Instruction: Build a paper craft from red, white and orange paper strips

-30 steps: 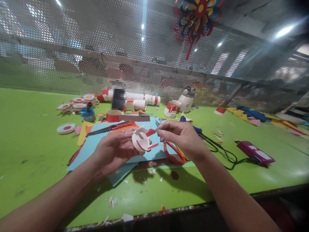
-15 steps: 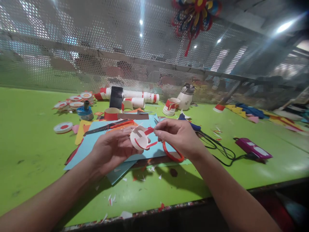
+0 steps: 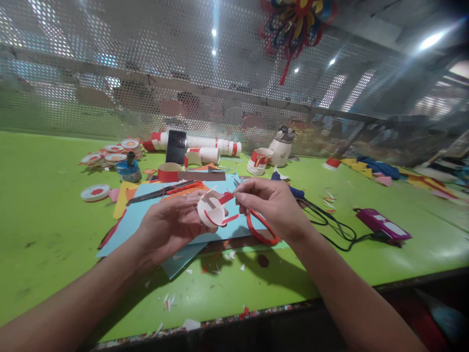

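My left hand is curled under a cut paper cup, holding it tilted so that its round white base faces me. Red and white strips of its wall splay outward. The thumb and forefinger of my right hand pinch at the end of one red strip on the cup's right side. Orange-handled scissors show below that hand, a blade tip poking out above its fingers; whether the hand carries them is unclear. Light blue paper sheets are under both hands.
Black-bladed scissors lie on the sheets. Behind stand a blue glue or ink bottle, a dark phone, stacked paper cups and a white drinking bottle. A purple corded device sits right; paper scraps litter the front.
Almost nothing differs. Both hands keep their places on the cup, with only a very slight shift of the view.
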`<state>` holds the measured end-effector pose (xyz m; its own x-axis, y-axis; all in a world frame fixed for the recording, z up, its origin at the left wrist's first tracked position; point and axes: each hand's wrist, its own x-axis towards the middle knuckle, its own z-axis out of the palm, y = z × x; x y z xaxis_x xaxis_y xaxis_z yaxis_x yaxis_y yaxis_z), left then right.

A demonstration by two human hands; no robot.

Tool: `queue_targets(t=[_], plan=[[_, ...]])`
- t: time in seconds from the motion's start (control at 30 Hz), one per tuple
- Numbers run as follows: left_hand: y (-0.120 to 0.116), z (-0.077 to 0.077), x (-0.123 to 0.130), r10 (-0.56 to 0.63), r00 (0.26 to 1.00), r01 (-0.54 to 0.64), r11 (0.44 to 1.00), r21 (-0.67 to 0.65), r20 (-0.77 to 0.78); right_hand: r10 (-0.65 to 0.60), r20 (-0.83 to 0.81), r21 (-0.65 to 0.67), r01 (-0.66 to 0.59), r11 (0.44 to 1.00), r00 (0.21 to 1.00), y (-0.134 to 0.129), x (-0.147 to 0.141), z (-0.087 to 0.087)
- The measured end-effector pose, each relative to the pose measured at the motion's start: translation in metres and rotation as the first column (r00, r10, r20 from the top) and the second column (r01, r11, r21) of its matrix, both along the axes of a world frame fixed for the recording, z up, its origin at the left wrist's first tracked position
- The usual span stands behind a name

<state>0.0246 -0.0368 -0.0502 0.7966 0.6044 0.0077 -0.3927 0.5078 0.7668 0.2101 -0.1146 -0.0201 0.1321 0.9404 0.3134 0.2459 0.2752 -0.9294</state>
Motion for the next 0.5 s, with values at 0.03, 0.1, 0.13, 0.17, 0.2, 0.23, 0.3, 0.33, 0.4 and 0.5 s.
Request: queue_targets(t=[0.03, 0.1, 0.13, 0.17, 0.2, 0.23, 0.3, 0.33, 0.4, 0.5], plan=[[-0.0003, 0.0001, -0.0003, 0.001, 1.0, -0.001, 1.0, 0.002, 0.002, -0.007, -0.013, 0.006, 0.007, 1.0, 1.0, 0.0003, 0.0003, -0.0004], [-0.0007, 0.0007, -0.0004, 0.009, 1.0, -0.009, 1.0, 0.003, -0.001, -0.028, -0.037, 0.02, 0.029, 0.999, 0.999, 0.0008, 0.0011, -0.0014], [-0.0009, 0.0011, -0.0001, 0.012, 1.0, -0.012, 1.0, 0.003, -0.005, -0.039, -0.045, 0.028, 0.04, 0.999, 0.998, 0.0009, 0.0017, -0.0018], [-0.0011, 0.0017, 0.0002, 0.013, 1.0, -0.012, 1.0, 0.002, -0.008, -0.05, -0.05, 0.036, 0.052, 0.998, 0.998, 0.0011, 0.0023, -0.0021], [-0.0012, 0.0022, 0.0006, 0.012, 1.0, -0.012, 1.0, 0.002, -0.011, -0.06, -0.05, 0.043, 0.062, 0.997, 0.997, 0.0012, 0.0029, -0.0022], [-0.0012, 0.0026, 0.001, 0.011, 1.0, -0.011, 1.0, 0.002, -0.011, -0.067, -0.048, 0.05, 0.07, 0.996, 0.997, 0.0011, 0.0034, -0.0022], [-0.0011, 0.003, 0.0015, 0.009, 1.0, -0.009, 1.0, 0.005, -0.006, -0.064, -0.033, 0.047, 0.066, 0.997, 0.997, 0.0007, 0.0039, -0.0015], [-0.001, 0.0028, 0.0016, 0.007, 1.0, -0.007, 1.0, 0.006, -0.004, -0.053, -0.019, 0.033, 0.054, 0.998, 0.998, 0.0002, 0.0038, -0.0009], [-0.0006, 0.0019, 0.0014, 0.003, 1.0, -0.003, 1.0, 0.012, 0.0, -0.011, 0.024, -0.012, 0.011, 1.0, 1.0, -0.0011, 0.0031, 0.0001], [0.0001, -0.0001, 0.0009, 0.0, 1.0, 0.0, 1.0, 0.021, 0.001, 0.019, 0.072, -0.044, -0.016, 0.999, 0.997, -0.0029, 0.0016, 0.0006]])
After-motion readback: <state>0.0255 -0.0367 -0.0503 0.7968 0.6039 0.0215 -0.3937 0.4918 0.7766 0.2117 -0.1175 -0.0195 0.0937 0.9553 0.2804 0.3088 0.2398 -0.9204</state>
